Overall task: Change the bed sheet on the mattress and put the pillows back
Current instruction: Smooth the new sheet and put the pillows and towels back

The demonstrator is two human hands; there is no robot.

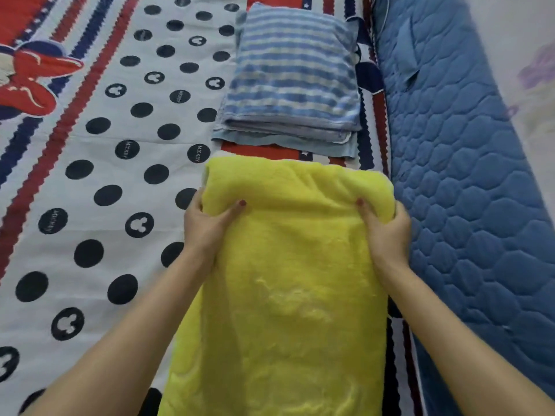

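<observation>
Hands first: the left hand [207,223] and the right hand [386,232] each grip a far corner of a yellow fleecy bundle [288,280], thumbs on top and fingers curled under the edge, the two hands well apart across its width. Whether this bundle is a pillow in a plush cover or a folded blanket cannot be told for sure; its plump, rounded far edge suggests a pillow. It lies lengthwise near the right side of the bed, its far edge just short of a folded blue-striped blanket [292,79] that sits farther up.

By my judgement the sheet change itself is done, since the patterned sheet [99,163], white with dark dots, cartoon mouse heads and red and navy stripes, lies flat and smooth over the bed. The step in hand looks like the putting-back of the bedding. The next move likely calls for sliding or lifting the yellow bundle into its final place and squaring it with the striped one, keeping both grips even so it does not sag or drag the sheet into wrinkles.

Along the right runs a blue quilted pad [468,181] with a hexagon stitch pattern, seemingly standing on edge beside the bed. Beyond it, at the far right, a pale surface with a faint purple print shows, too blurred to name
</observation>
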